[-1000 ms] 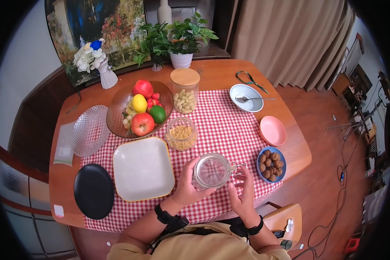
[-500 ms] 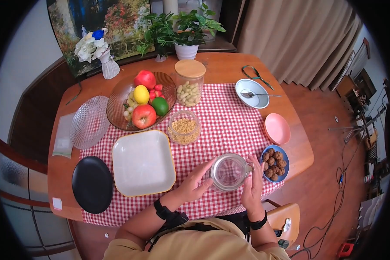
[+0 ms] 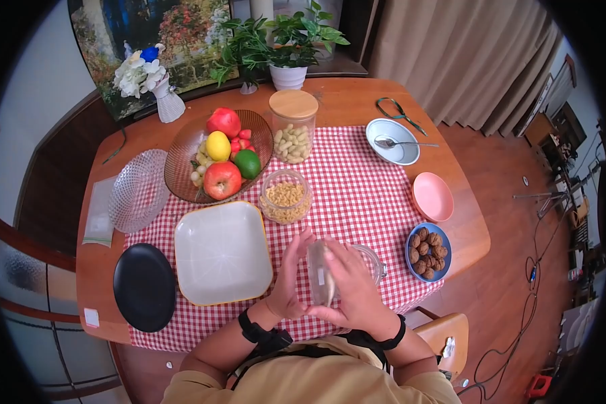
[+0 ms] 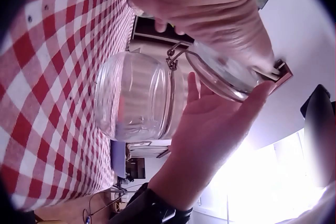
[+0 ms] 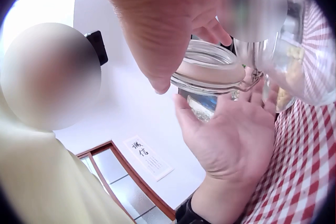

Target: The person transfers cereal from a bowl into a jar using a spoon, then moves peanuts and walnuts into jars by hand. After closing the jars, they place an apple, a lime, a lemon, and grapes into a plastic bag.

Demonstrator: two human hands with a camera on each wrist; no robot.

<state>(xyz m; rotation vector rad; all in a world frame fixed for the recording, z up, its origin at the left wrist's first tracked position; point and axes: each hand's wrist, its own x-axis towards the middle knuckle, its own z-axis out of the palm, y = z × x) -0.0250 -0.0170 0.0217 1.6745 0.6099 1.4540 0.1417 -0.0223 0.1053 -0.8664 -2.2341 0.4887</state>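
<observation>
A clear glass clip-top jar [image 4: 131, 98] stands on the checked cloth, its lid [image 3: 319, 275] swung up and tilted toward the left. Wire hinge [image 4: 171, 59] joins lid and jar body. My right hand [image 3: 358, 289] holds the lid, thumb and fingers spread across its edge. On the other side, my left hand [image 3: 288, 283] is held upright close beside the lid, its fingers straight and the palm [image 5: 231, 135] facing it. Nothing shows inside the jar.
Left of the hands are a white square dish [image 3: 223, 252] and a black plate [image 3: 145, 288]. Ahead stand a jar of chopped nuts [image 3: 286, 196], a peanut jar [image 3: 293, 138] and a fruit bowl [image 3: 175, 158]. Walnuts [image 3: 427, 252] fill a blue bowl beside a pink bowl [image 3: 433, 196].
The jar's lid has gone from lying on the jar to tilted up toward the left. My right hand has moved left from the jar's right side onto the lid.
</observation>
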